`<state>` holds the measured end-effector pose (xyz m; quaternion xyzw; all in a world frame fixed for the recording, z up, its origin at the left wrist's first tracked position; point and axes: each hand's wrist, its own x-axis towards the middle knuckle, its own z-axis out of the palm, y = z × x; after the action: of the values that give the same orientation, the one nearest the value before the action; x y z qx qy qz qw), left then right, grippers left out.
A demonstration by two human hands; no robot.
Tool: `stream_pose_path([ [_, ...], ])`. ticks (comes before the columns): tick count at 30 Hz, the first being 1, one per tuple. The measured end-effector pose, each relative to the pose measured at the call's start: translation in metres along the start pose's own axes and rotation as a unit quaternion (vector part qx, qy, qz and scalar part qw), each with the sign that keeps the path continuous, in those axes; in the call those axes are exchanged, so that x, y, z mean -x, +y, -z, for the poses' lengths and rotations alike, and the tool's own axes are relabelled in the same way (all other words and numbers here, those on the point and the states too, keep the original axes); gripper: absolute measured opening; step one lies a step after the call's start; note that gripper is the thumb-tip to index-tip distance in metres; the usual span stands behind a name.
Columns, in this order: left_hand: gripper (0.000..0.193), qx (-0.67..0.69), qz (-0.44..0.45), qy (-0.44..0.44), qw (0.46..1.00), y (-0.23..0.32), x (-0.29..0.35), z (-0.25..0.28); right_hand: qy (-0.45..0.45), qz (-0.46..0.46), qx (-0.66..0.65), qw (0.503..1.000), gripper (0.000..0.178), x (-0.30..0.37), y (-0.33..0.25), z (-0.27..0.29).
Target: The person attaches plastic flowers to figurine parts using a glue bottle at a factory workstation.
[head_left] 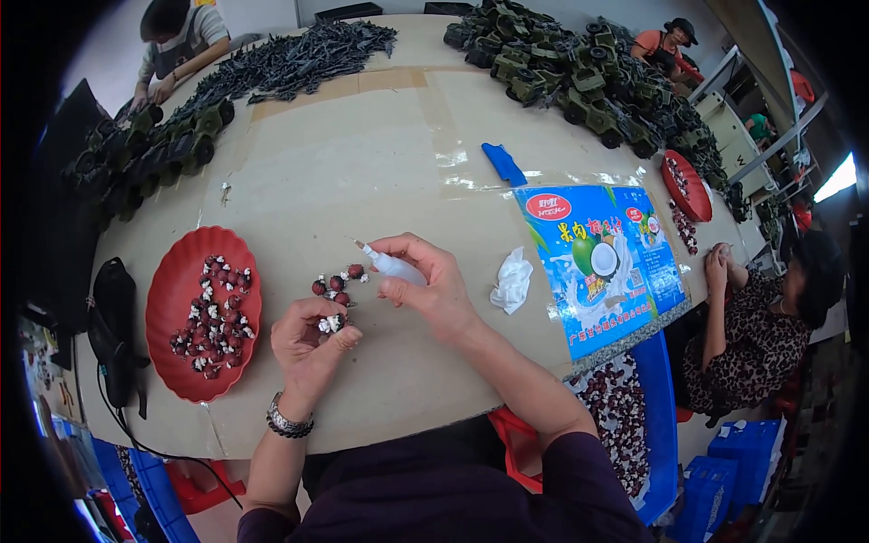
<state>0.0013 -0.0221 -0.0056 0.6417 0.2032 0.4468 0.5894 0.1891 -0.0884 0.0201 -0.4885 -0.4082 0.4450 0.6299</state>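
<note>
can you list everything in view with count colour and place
small round pieces: many, dark red and white, left dish, table, tub, left fingers
bottle: one, whitish, needle-tipped, right hand
scalloped dishes: two, red, table left and far right
printed sheet: apparently one, mostly blue, table right
crumpled tissue: one, white, left of sheet
strip: one, blue, beyond sheet
toy vehicles: many, dark green, far table
slim parts: many, dark grey, far table
pouch-like object: one, black, table left
tub: one, blue, below table right
table: one, beige, centre
co-workers: at least three, around table
wristband: one, silvery, left wrist
sleeves: two, dark purple, bottom
hands: two, bare, near centre
</note>
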Motion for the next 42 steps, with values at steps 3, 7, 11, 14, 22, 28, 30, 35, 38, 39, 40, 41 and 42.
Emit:
stream_pose_path([
  [3,0.027,-0.001,0.015,0.003,1.000,0.003,0.001,0.002,0.002,-0.010,-0.013,1.000,0.037,-0.001,-0.001,-0.003],
  [7,0.026,-0.039,-0.016,-0.010,0.999,-0.003,-0.005,0.001,0.030,-0.001,-0.011,0.999,0.038,-0.001,0.004,0.001],
  [11,0.026,-0.087,-0.084,-0.025,0.992,-0.008,-0.010,0.005,0.020,0.007,-0.004,1.000,0.039,-0.002,0.006,0.002],
  [14,0.032,-0.046,-0.047,-0.067,0.996,-0.007,-0.008,0.009,0.026,0.006,-0.015,1.000,0.039,-0.002,0.005,-0.002],
  [22,0.037,-0.020,-0.024,-0.057,0.998,0.004,-0.007,0.004,-0.002,0.007,-0.034,0.999,0.040,0.006,0.013,-0.015],
  [28,0.033,0.000,-0.014,-0.066,0.998,0.003,-0.010,0.002,-0.002,-0.026,-0.040,0.999,0.038,0.006,0.015,-0.018],
  [30,0.031,0.006,-0.009,-0.064,0.998,0.004,-0.010,0.001,0.003,-0.038,-0.046,0.998,0.039,0.006,0.015,-0.018],
  [35,0.027,0.042,0.060,-0.068,0.995,0.005,-0.009,0.000,0.014,0.051,0.009,0.999,0.039,0.007,0.015,-0.021],
  [38,0.027,0.054,0.066,-0.062,0.994,0.004,-0.008,0.000,0.015,0.054,0.014,0.998,0.039,0.008,0.014,-0.023],
  [39,0.027,0.054,0.066,-0.062,0.994,0.003,-0.007,0.000,0.014,0.054,0.014,0.998,0.039,0.008,0.015,-0.023],
  [40,0.027,0.053,0.069,-0.061,0.994,0.003,-0.007,0.000,0.017,0.058,0.019,0.998,0.039,0.009,0.016,-0.022],
  [41,0.027,0.052,0.071,-0.061,0.994,0.003,-0.007,0.000,0.020,0.062,0.025,0.998,0.038,0.009,0.017,-0.022],
  [42,0.027,0.053,0.071,-0.061,0.994,0.003,-0.007,0.000,0.020,0.062,0.026,0.998,0.038,0.009,0.017,-0.022],
])
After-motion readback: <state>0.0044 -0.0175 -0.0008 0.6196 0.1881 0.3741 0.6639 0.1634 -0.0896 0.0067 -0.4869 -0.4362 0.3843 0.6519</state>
